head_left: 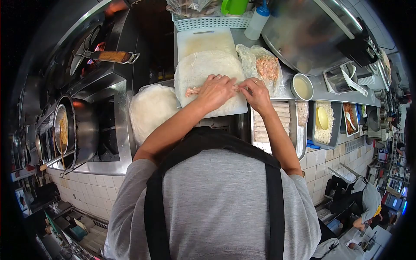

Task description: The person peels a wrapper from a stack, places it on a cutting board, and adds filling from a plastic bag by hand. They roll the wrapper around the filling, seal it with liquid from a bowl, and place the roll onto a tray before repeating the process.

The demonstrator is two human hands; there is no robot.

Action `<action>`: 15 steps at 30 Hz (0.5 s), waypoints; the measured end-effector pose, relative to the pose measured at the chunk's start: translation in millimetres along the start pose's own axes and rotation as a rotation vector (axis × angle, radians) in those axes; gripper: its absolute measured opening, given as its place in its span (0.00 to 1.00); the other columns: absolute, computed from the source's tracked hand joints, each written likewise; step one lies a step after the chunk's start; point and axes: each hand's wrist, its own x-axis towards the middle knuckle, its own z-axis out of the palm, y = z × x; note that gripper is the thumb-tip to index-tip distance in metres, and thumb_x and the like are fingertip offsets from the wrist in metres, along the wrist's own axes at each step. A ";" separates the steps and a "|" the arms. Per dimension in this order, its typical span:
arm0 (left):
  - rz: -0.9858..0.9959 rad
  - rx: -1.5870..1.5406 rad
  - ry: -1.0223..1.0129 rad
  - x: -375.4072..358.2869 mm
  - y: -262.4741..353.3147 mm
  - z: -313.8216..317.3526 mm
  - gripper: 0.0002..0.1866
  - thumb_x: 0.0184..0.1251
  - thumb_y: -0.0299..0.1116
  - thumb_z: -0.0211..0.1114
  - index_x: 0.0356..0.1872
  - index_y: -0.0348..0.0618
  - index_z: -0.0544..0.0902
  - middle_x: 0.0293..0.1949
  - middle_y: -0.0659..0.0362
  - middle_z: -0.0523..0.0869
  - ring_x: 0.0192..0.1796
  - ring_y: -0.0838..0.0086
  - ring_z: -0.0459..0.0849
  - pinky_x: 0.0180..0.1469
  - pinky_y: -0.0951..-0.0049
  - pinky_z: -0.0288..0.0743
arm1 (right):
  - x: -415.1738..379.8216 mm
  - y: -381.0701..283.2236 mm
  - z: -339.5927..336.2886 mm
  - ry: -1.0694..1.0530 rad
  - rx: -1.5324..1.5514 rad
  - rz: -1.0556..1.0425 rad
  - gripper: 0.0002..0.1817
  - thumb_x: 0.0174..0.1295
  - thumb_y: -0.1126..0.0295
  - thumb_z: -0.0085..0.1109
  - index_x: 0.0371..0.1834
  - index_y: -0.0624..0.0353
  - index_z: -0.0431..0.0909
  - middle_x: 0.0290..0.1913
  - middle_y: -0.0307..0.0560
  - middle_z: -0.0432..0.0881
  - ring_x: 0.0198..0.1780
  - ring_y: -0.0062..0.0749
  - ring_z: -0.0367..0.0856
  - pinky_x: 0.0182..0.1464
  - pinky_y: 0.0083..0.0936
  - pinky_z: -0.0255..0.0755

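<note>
A stack of thin, pale round wrappers point(208, 65) lies on the white cutting board point(206, 40). Across the top wrapper runs a strip of pinkish minced filling point(192, 91). My left hand point(216, 92) lies palm down over the middle of this strip, its fingers curled onto the filling and covering most of it. At the strip's right end my right hand point(256, 92) pinches the filling between thumb and fingertips. Beyond my right hand, an open plastic bag point(248, 60) holds more minced filling point(267, 68). A metal bowl of pale liquid point(302, 86) stands to its right.
Another wrapper stack point(151, 112) sits left of the board. Rolled pieces point(272, 121) fill a tray below my right forearm. A stove with a pot point(82, 130) is on the left, a large steel pot point(303, 39) back right. A co-worker point(364, 195) bends over at lower right.
</note>
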 end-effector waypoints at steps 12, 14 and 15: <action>-0.229 -0.148 -0.107 -69.3 -75.0 -59.5 0.23 0.54 0.41 0.74 0.51 0.43 0.85 0.51 0.56 0.82 0.56 0.59 0.78 0.60 0.61 0.70 | 31.4 -42.5 21.2 -0.171 -0.108 -0.162 0.16 0.52 0.65 0.70 0.46 0.51 0.86 0.47 0.40 0.83 0.52 0.37 0.78 0.56 0.35 0.65; -0.222 -0.169 -0.105 -73.0 -78.3 -57.5 0.21 0.54 0.39 0.74 0.49 0.44 0.86 0.49 0.57 0.83 0.54 0.60 0.79 0.60 0.60 0.71 | 34.7 -40.4 33.9 -0.231 -0.106 -0.187 0.14 0.54 0.65 0.69 0.44 0.51 0.86 0.45 0.39 0.84 0.50 0.35 0.78 0.53 0.35 0.65; -0.206 -0.176 -0.088 -75.1 -79.5 -57.5 0.20 0.54 0.38 0.75 0.48 0.44 0.86 0.48 0.58 0.83 0.53 0.60 0.79 0.59 0.60 0.71 | 36.3 -40.1 33.6 -0.236 -0.112 -0.201 0.13 0.54 0.65 0.69 0.43 0.51 0.86 0.44 0.39 0.84 0.50 0.35 0.78 0.53 0.35 0.65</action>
